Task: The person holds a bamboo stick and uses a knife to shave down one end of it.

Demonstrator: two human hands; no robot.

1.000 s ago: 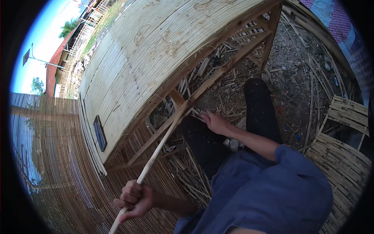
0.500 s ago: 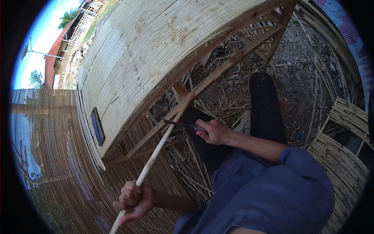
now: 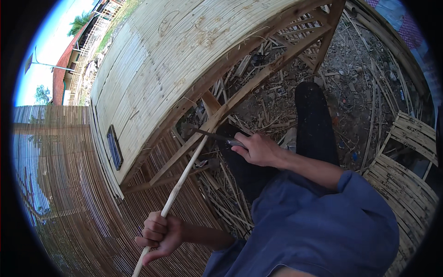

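Observation:
My left hand (image 3: 159,234) is closed round a long pale bamboo strip (image 3: 177,187) near its lower end. The strip slants up and away to the wooden crossbar (image 3: 272,67) under the table, where its far end meets the bar. In my right hand (image 3: 259,148) is the handle of a knife (image 3: 210,134). Its dark blade points left and lies across the strip close to the crossbar, seemingly touching it. My fingers hide most of the handle.
A slatted bamboo table (image 3: 152,69) fills the upper left, with a dark phone (image 3: 115,147) near its left edge. Bamboo offcuts (image 3: 235,198) litter the ground below. A bamboo screen (image 3: 55,175) stands at left, a slatted bamboo piece (image 3: 406,194) at right.
My right hand and the knife have moved slightly up along the bamboo strip, nearer the crossbar. My left hand keeps its grip, almost unmoved.

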